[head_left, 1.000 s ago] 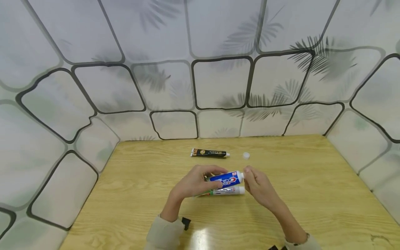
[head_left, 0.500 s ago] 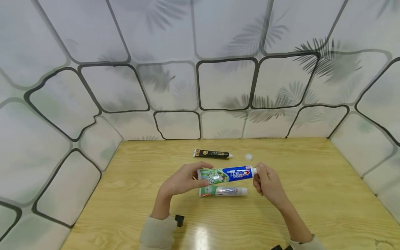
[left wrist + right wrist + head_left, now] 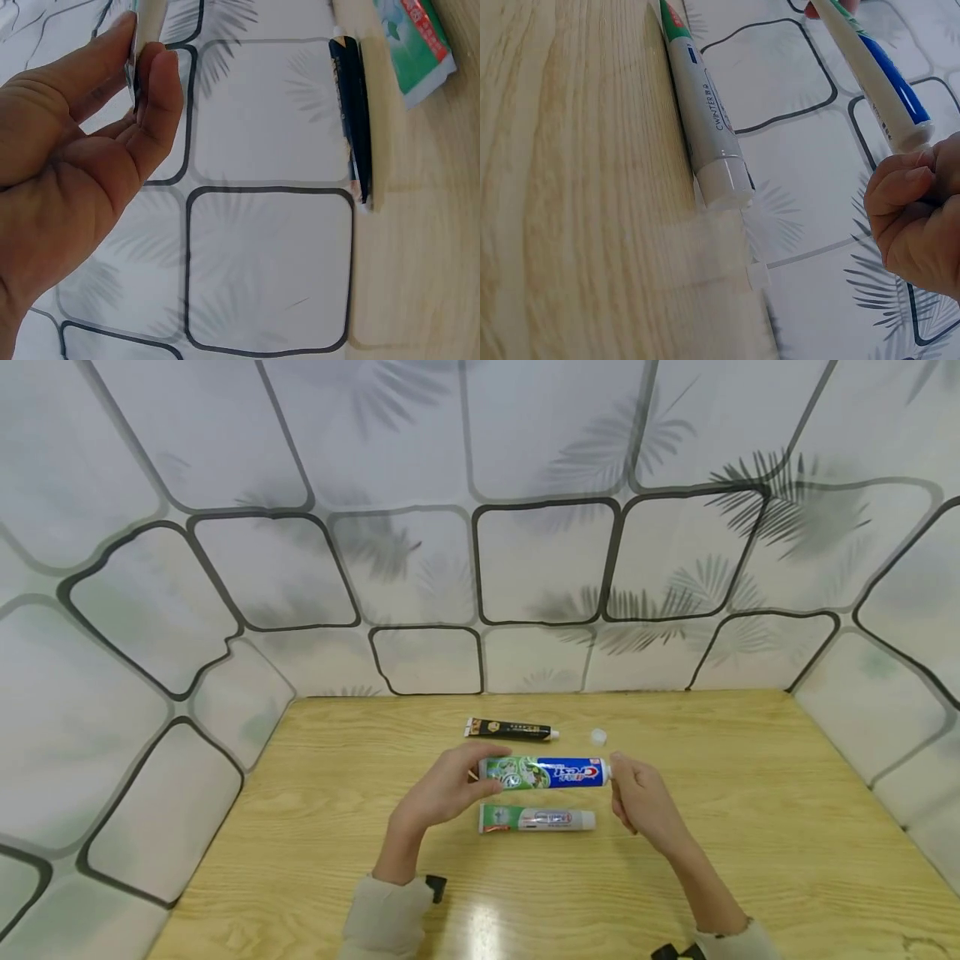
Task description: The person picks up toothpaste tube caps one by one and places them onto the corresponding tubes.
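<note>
A blue-and-green Crest toothpaste tube [image 3: 558, 772] is held level between both hands, its printed face turned up. My left hand [image 3: 444, 785] pinches the flat tail end between thumb and fingers; the left wrist view shows this grip edge-on. At the other end, my right hand [image 3: 647, 797] grips the tube's narrow tip, which the curled fingers [image 3: 904, 184] mostly hide. Below the held tube in the head view, a silver-and-green toothpaste tube [image 3: 540, 819] with a white cap lies on the table.
Farther back on the wooden table [image 3: 337, 777] lies a black tube [image 3: 513, 730] with a white tip. A small translucent white cap [image 3: 597, 737] sits to its right. Patterned wall covering [image 3: 532, 560] encloses the table's back and sides.
Over the last second, my left hand has shifted left to the tube's tail end, uncovering its green part. The tube has gone from tilted to level, and the right hand has moved slightly right.
</note>
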`<state>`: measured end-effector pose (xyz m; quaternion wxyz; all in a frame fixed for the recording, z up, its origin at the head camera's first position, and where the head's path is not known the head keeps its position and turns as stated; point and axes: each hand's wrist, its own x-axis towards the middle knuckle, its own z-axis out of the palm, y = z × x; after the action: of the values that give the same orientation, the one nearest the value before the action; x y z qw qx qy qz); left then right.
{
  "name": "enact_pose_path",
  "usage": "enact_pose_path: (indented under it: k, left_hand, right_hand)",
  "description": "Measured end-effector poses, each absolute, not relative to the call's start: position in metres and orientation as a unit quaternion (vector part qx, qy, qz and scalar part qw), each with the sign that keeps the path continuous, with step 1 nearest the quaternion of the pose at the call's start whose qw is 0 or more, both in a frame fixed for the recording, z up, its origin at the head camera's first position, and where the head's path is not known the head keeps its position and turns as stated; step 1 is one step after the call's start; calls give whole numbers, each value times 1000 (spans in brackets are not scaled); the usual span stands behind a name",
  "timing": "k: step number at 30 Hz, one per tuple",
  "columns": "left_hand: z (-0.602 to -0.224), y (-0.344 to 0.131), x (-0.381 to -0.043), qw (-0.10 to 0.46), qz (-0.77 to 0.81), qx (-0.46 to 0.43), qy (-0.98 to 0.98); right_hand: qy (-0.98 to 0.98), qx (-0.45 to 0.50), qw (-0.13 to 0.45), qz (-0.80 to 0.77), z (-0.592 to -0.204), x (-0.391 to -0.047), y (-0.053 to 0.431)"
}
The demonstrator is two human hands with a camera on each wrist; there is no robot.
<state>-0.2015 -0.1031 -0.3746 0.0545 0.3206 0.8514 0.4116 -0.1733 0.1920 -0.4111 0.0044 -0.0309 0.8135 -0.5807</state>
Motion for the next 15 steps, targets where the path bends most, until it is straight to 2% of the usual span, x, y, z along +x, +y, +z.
enact_pose_path:
  k: [8,15]
  left_hand:
    - [-387,-106,-215,65,430,280,856]
    - [-400,-109,-235,100,410,269,866]
  right_hand:
    - [828,-22,66,-556,-414,-185,190]
    - [829,-66,141,-538,-427,-201,196]
